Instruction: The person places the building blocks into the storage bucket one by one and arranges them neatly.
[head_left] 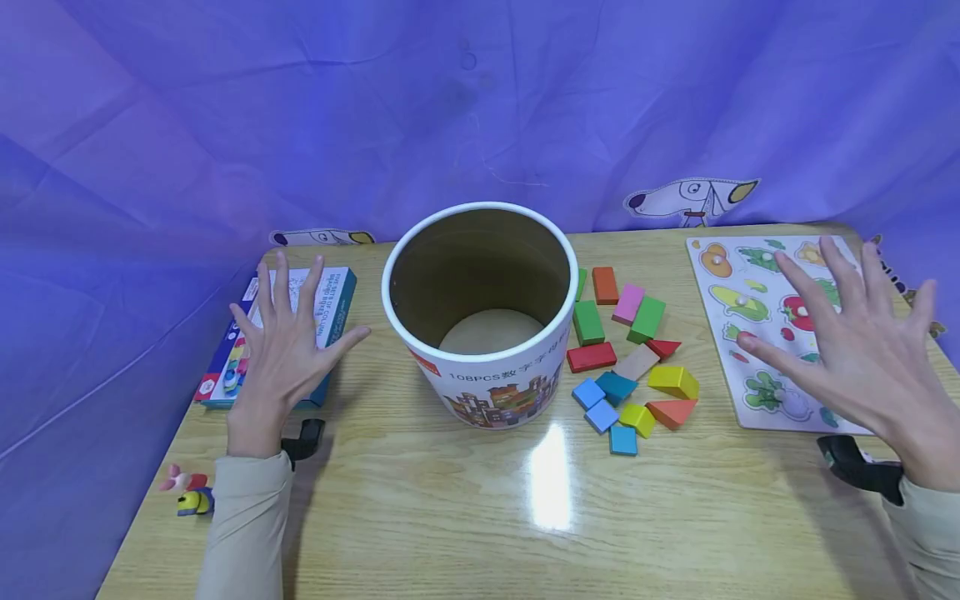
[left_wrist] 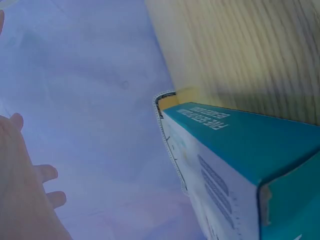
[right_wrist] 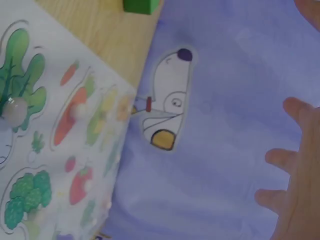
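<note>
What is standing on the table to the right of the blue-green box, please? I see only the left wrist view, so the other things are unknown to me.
Observer: A big white bucket with a printed wall stands there, its open top facing up.
Operator: Thank you. And what lies on the other side of this bucket?
Observer: A group of coloured wooden blocks, lying scattered on the table.
Operator: Understood. Is the right hand holding one of these blocks?
Observer: No, it holds nothing; its fingers are spread, near the vegetable puzzle board.
</note>
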